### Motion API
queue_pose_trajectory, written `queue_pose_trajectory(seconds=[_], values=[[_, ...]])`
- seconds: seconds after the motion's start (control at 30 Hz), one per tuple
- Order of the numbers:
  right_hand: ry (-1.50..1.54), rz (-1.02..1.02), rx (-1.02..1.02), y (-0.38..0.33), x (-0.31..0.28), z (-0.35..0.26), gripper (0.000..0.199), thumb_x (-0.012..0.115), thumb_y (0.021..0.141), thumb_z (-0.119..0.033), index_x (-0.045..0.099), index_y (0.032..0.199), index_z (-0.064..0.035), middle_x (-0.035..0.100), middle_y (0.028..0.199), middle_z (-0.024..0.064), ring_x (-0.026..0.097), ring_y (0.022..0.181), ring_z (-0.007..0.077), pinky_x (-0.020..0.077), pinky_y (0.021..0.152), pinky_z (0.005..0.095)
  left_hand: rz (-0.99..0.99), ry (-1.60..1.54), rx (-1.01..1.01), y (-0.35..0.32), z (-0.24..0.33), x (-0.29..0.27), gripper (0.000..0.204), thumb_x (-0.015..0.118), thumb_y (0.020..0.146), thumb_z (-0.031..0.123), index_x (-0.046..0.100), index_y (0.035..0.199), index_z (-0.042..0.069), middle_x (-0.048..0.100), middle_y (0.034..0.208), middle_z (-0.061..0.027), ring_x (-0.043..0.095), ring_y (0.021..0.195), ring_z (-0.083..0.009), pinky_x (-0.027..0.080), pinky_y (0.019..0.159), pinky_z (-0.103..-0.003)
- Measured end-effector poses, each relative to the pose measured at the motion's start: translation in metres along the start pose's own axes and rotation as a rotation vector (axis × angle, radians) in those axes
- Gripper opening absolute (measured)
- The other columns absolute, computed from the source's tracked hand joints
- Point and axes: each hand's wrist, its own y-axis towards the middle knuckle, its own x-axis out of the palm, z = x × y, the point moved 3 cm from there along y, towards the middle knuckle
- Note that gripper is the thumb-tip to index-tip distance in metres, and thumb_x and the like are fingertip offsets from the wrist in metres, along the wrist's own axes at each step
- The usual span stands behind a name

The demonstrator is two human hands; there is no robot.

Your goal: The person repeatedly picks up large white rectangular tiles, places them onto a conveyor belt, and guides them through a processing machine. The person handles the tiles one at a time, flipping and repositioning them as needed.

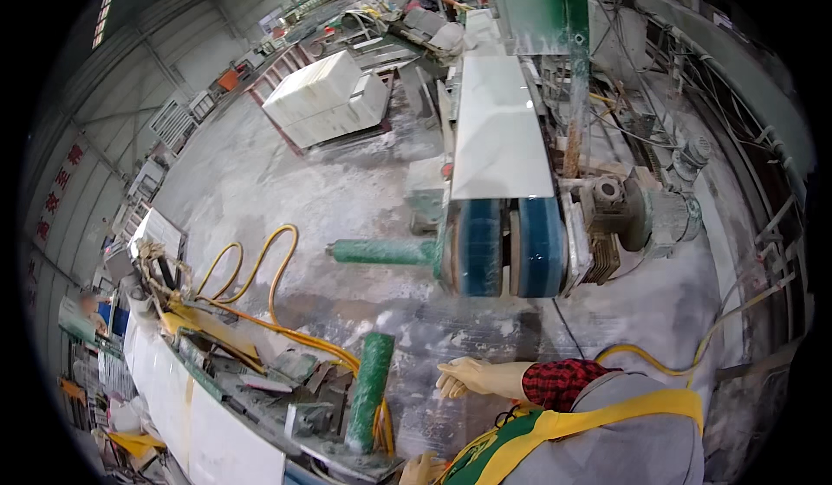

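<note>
Far left, a cluttered bench (186,416) runs down the lower left edge, tools and scraps piled on it. Yellow hoses (260,277) loop over the dusty floor just above. Lower centre, a green post (370,390) stands tilted; at the bottom edge just right of its foot, the left hand (419,469) peeks in, mostly cut off, so its grip cannot be told. Just right of the post, the gloved right hand (464,377) hangs in the air, fingers loosely curled, holding nothing. Above it, mid-frame, sit the blue wheels (507,247) of the machine, with a white slab (498,134) stretching away toward the top. Motor (663,216) at right.
</note>
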Motion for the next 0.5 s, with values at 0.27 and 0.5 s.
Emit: queue_pose_trajectory(seconds=[0.27,0.5], values=[[-0.399,-0.207,0.196,-0.010,0.190,0.087,0.062,0.051,0.114,-0.048,0.078,0.106,0.0072,0.079,0.088,0.0218,0.072,0.066,0.0250,0.0612,0.063,0.0361,0.096,-0.089,0.306,-0.070,-0.168,-0.056,0.050,0.061,0.107,0.028,0.057,0.144,-0.006,0.076,0.120,-0.0188,0.075,0.104,-0.0289,0.059,0.095,-0.039],[-0.680,-0.612,0.351,-0.030,0.390,0.167,0.074,0.042,0.115,-0.058,0.077,0.118,0.0064,0.080,0.095,0.0220,0.074,0.079,0.0242,0.0627,0.072,0.0348,0.520,-0.724,-0.006,-0.226,-0.291,-0.088,0.048,0.054,0.111,0.041,0.065,0.129,-0.002,0.078,0.114,-0.0121,0.073,0.091,-0.0172,0.057,0.082,-0.032]])
